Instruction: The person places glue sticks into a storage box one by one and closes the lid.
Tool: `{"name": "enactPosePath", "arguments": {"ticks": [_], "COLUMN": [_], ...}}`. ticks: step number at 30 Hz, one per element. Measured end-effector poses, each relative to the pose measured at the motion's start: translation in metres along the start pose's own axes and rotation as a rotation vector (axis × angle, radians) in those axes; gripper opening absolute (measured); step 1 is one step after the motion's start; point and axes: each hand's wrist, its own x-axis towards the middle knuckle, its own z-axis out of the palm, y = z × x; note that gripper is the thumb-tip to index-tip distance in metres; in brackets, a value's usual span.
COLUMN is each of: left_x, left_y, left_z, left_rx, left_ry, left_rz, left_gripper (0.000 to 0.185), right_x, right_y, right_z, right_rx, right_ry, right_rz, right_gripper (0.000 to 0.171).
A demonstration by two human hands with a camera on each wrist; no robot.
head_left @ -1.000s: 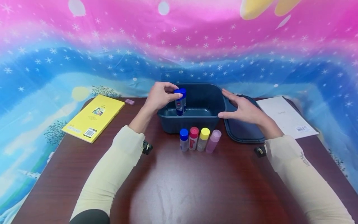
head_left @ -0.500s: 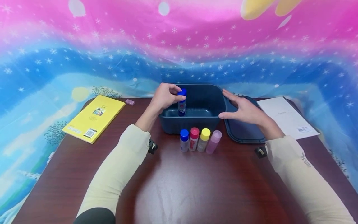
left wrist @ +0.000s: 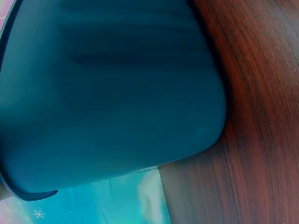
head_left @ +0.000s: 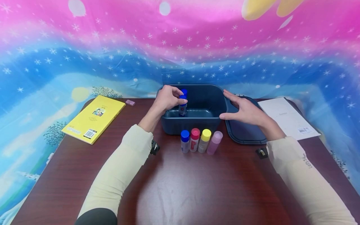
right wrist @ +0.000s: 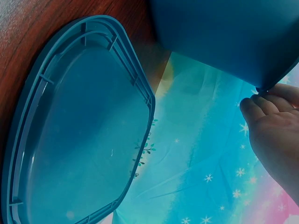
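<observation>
Currently: left hand (head_left: 166, 99) curled over blue-capped bottle (head_left: 183, 104), fingertips pinching cap from above, bottle upright and low inside dark blue tub (head_left: 197, 123), near its left wall. Right hand (head_left: 247, 110) flat against tub's right rim, fingers straight and slightly spread, thumb along front corner; fingertips (right wrist: 254, 106) just touching rim edge in right wrist view. Nothing clamped on that side.

Beside right palm, on outer side: tub lid (right wrist: 79, 130), lying underside up on table (head_left: 197, 187).

Below left fingers, outside tub's front wall: row of four small bottles, caps blue (head_left: 184, 141), red (head_left: 194, 139), yellow (head_left: 204, 140), plus a pink one (head_left: 214, 142), leaning.

Handling, judged: held bottle small, probably light, rigid plastic; smooth sides likely slippery, so cap or shoulder the safest hold. Narrow base, tips easily if bumped.

Well left of left wrist: yellow book (head_left: 94, 118), small pink eraser (head_left: 130, 102). Beyond lid: white envelope (head_left: 288, 117).
</observation>
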Motion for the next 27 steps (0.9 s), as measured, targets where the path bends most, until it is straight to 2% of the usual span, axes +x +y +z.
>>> {"name": "enactPosePath", "arguments": {"ticks": [9,19,27], "left_x": [0.0008,-0.0005,-0.0028], "left_y": [0.0013,0.0035,0.0030], "left_z": [-0.0011,-0.0031,-0.0047], "left_rx": [0.017,0.036,0.029], "left_ry": [-0.005,0.001,-0.020], "left_rz": [-0.012,0.005,0.014], "left_gripper": [0.034,0.033,0.034], "right_x": [0.0001,-0.0001,-0.0026], "right_y": [-0.0010,-0.0018,-0.0034], "right_z": [-0.0003,-0.0010,-0.0010], "right_rx": [0.006,0.004,0.006], "right_ry": [-0.001,-0.004,-0.015], "right_rz": [-0.007,-0.004,-0.003], "right_gripper": [0.094,0.094,0.094]}}
